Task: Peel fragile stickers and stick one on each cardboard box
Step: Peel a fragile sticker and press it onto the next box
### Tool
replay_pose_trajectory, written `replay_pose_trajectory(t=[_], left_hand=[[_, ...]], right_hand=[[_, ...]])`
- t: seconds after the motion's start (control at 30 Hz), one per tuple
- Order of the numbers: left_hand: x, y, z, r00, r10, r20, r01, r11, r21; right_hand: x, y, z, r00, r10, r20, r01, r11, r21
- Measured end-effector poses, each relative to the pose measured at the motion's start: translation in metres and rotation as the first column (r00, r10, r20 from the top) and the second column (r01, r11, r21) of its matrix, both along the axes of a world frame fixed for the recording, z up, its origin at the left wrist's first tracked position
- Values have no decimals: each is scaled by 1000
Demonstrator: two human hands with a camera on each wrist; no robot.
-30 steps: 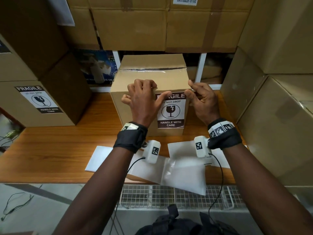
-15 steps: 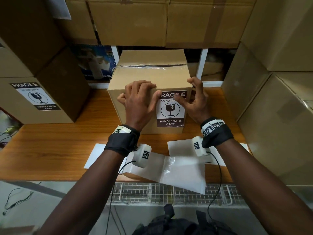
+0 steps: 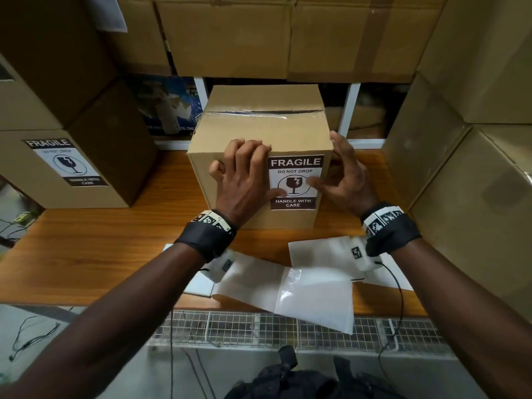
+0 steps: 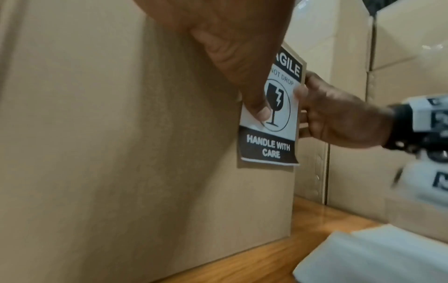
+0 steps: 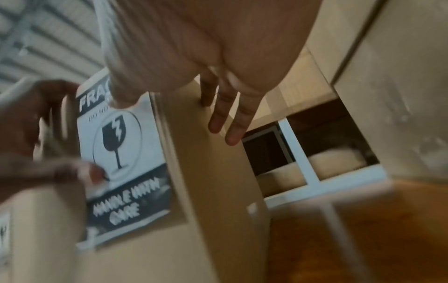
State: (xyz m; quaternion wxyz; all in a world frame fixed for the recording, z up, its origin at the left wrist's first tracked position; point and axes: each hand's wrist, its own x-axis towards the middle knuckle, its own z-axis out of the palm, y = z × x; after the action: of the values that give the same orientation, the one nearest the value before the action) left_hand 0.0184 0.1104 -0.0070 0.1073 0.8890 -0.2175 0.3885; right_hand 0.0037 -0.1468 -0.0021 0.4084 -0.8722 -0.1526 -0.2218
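Since the earlier frames both thumbs had slid down from the top band of the sticker (image 3: 293, 182) to its middle. The left hand (image 3: 244, 180) lay flat on the front of the box (image 3: 259, 122), thumb pressing the sticker, while the right hand (image 3: 344, 180) was spread around the box's right corner, thumb pressing too. The box stood near the back edge of the bench (image 3: 86, 243), with white backing sheets (image 3: 313, 298) at the front edge.

A wooden table (image 3: 86, 254) stands hemmed in by stacked brown cartons (image 3: 230, 36) on three sides. Behind it, white shelf posts (image 3: 349, 110) frame dim recesses. A wire grille (image 3: 244, 329) edges the near side above a grey floor (image 3: 43, 335) with trailing cables.
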Motion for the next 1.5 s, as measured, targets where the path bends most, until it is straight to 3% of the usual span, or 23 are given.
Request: replay_pose_trajectory(t=[0.07, 0.13, 0.27, 0.47, 0.53, 0.67, 0.73, 0.8, 0.87, 0.93, 1.1, 1.23, 1.37, 1.5], left_hand=[[2, 9, -3, 1000, -12, -6, 13, 998, 58], [3, 13, -5, 1000, -18, 6, 17, 995, 95], [3, 19, -1, 996, -88, 29, 86, 993, 85], [-5, -8, 9, 996, -72, 44, 78, 987, -144], [-3, -7, 7, 997, -61, 46, 66, 990, -122], [5, 7, -2, 998, -54, 35, 52, 996, 66], [7, 13, -4, 999, -40, 16, 37, 991, 129], [9, 16, -4, 999, -35, 13, 33, 988, 150], [7, 17, -2, 999, -18, 33, 11, 983, 183], [6, 17, 0, 998, -9, 55, -2, 979, 205], [6, 17, 0, 998, -47, 29, 42, 986, 163], [0, 6, 5, 997, -68, 32, 65, 994, 93], [-8, -8, 6, 999, -3, 40, 2, 1000, 28], [-11, -13, -1, 994, 108, 26, -109, 992, 65]], right_hand=[[2, 8, 1, 992, -34, -121, 54, 985, 165], [6, 14, -1, 976, 3, -219, 47, 974, 223], [10, 9, -11, 981, 2, -193, 15, 996, 88], [1, -4, -33, 999, -44, -26, 38, 978, -203], [-5, -4, -43, 999, -36, -26, 28, 961, -276], [-12, -2, -52, 991, -88, -105, 46, 936, -348], [-15, 0, -47, 987, -96, -131, 56, 958, -283], [-14, 7, -43, 983, -67, -173, 56, 996, -70], [-6, 21, -37, 963, -85, -256, 124, 982, 141], [2, 34, -32, 932, -115, -345, 205, 950, 236], [0, 43, -43, 917, -259, -304, 271, 963, -1], [1, 37, -46, 912, -274, -305, 242, 960, -141], [-4, 31, -46, 909, -288, -301, 200, 935, -291], [-3, 31, -49, 907, -299, -296, 207, 929, -305]])
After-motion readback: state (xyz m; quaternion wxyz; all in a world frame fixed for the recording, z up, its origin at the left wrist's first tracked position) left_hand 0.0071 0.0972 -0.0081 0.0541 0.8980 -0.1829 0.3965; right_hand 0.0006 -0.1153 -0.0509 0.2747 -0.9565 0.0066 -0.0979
